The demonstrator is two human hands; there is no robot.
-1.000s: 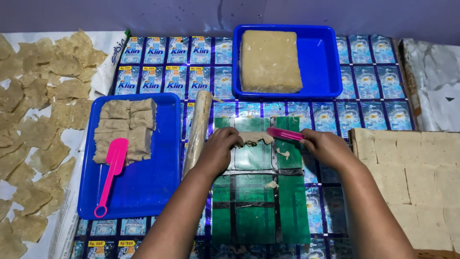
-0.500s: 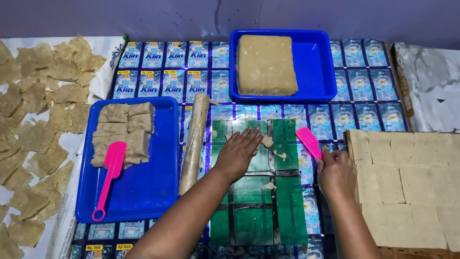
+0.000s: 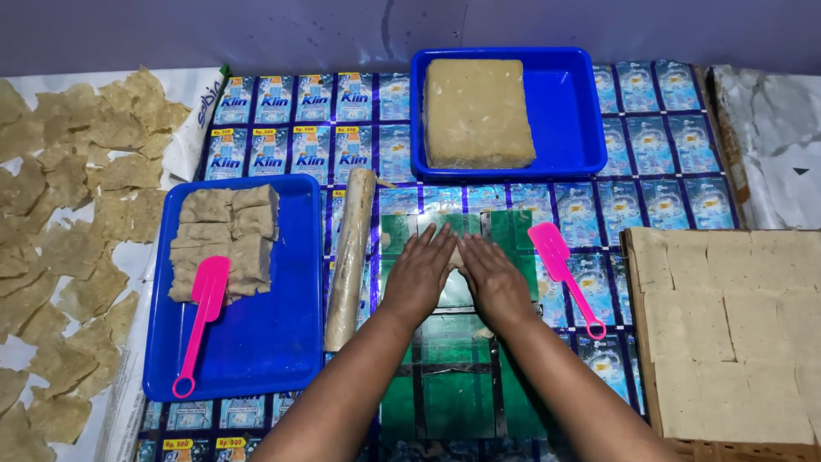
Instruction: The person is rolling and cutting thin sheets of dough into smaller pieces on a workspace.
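My left hand [image 3: 422, 272] and my right hand [image 3: 493, 278] lie flat, side by side, palms down on a green plastic sheet [image 3: 453, 376]. A small piece of pale dough [image 3: 457, 257] shows between them, pressed under the fingers. A pink plastic scraper [image 3: 562, 269] lies on the mat just right of my right hand, loose. A dough-coated rolling pin [image 3: 348, 257] lies just left of my left hand.
A blue tray [image 3: 256, 334] at left holds cut dough blocks [image 3: 224, 239] and a second pink scraper [image 3: 199, 325]. A far blue tray [image 3: 560, 111] holds a large dough slab [image 3: 475, 111]. Flat dough squares [image 3: 735, 325] fill the right; thin pieces [image 3: 68, 231] dry at left.
My right hand has put down the pink scraper to the right and come back to the green sheet. Both hands now press flat together on the dough.
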